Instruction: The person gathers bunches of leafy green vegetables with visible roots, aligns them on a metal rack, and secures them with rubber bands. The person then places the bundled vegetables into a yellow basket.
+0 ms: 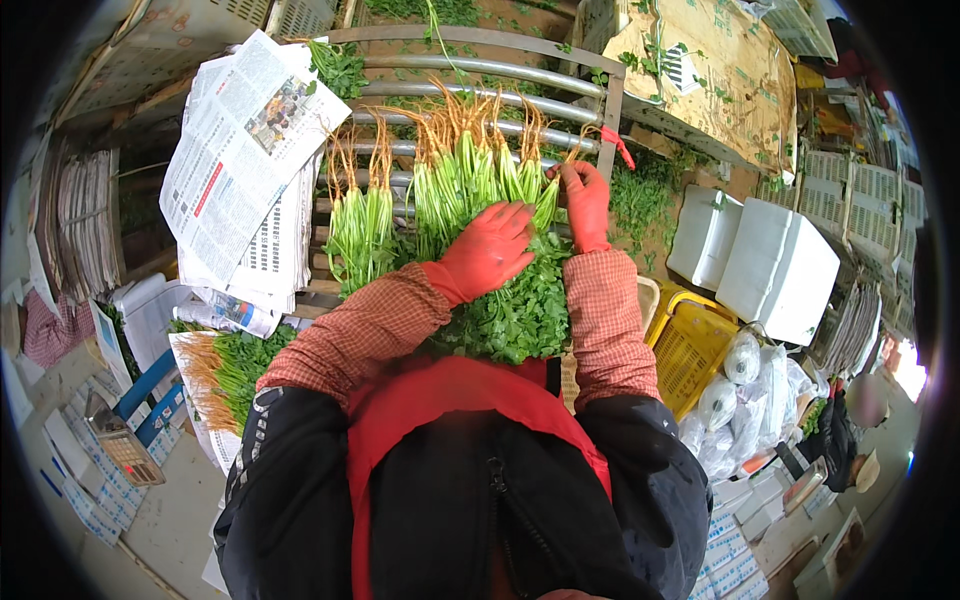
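Rows of rooted coriander [469, 169] lie on a rack of metal bars [480, 67], orange-brown roots pointing away from me and leafy tops [517, 307] towards my apron. My left hand [487, 244], in a red rubber glove, rests flat across the pale green stalks, its thumb apart from the fingers. At the right end of the row, my gloved right hand [586, 199] pinches a coriander plant [551, 191] near its root. A separate smaller bunch of coriander [361, 232] lies to the left on the same rack.
Stacked newspapers [247, 165] cover the rack's left side. More coriander [240, 367] lies on paper at lower left, near a digital scale [131, 450]. To the right are a worn carton [712, 82], white foam boxes [776, 262], a yellow crate [690, 352] and plastic bag rolls [742, 405].
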`<move>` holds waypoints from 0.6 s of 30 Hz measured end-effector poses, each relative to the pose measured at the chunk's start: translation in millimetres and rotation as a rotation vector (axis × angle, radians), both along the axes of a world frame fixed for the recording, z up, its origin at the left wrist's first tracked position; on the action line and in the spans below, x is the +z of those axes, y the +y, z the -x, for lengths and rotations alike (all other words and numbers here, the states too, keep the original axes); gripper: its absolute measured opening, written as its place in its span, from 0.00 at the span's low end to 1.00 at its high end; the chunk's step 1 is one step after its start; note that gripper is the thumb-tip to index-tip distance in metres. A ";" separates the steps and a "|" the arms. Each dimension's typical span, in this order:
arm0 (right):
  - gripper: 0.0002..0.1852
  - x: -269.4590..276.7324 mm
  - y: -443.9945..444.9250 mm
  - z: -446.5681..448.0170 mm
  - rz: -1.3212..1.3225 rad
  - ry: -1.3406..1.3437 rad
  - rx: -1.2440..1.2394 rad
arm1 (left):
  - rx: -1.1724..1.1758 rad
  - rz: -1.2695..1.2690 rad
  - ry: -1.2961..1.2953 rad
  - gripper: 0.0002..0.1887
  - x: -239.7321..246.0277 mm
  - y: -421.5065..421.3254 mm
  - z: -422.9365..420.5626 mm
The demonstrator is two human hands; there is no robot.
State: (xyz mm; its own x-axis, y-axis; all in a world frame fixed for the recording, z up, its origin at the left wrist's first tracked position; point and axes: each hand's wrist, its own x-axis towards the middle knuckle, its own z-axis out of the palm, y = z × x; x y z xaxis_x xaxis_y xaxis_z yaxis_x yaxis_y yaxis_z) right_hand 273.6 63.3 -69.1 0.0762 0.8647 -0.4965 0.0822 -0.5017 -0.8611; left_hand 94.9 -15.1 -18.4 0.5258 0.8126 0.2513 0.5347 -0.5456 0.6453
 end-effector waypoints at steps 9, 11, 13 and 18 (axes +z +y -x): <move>0.26 11.4 12.7 23.0 -0.175 -0.346 0.313 | -0.062 -0.019 0.033 0.10 -6.9 -3.7 7.7; 0.27 14.1 14.9 35.3 -0.263 -0.560 0.406 | -0.060 -0.007 0.014 0.10 -11.1 -3.6 5.7; 0.28 30.0 23.6 43.7 -0.106 -0.639 0.506 | -0.075 -0.057 0.057 0.11 -11.6 -1.8 5.6; 0.24 41.7 31.8 31.3 -0.330 -0.746 0.295 | -0.036 -0.092 0.101 0.13 -14.1 -3.7 3.5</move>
